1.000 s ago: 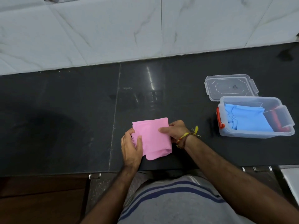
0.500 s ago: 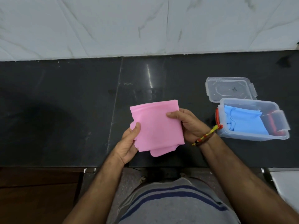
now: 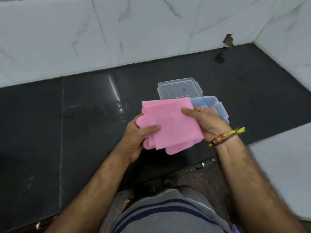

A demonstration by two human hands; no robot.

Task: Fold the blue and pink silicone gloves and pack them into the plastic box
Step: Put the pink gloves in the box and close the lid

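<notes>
At the bottom centre of the frame a grey shirt with dark blue stripes (image 3: 161, 214) fills the foreground, with both forearms reaching up from it toward the middle. At mid-frame the two hands hold the folded pink gloves (image 3: 170, 126) between them, lifted clear of the dark countertop (image 3: 84, 132). The left hand (image 3: 138, 138) grips the left edge, thumb pressed on top of the pink sheet and fingers hidden beneath it; pink fingertips of the gloves bulge out beside and below that hand. The right hand (image 3: 207, 121) pinches the right edge, thumb on top, the rest of the fingers behind. A yellow and red thread band (image 3: 225, 137) circles the right wrist. Just behind the right hand, right of centre, sits the clear plastic box (image 3: 218, 106), partly covered by the hand and the pink fold; a little of the blue gloves (image 3: 202, 105) shows inside it. Touching or just behind the box, further up, lies its clear lid (image 3: 180, 87) flat on the counter. White marble wall tiles (image 3: 117, 31) span the top of the frame.
</notes>
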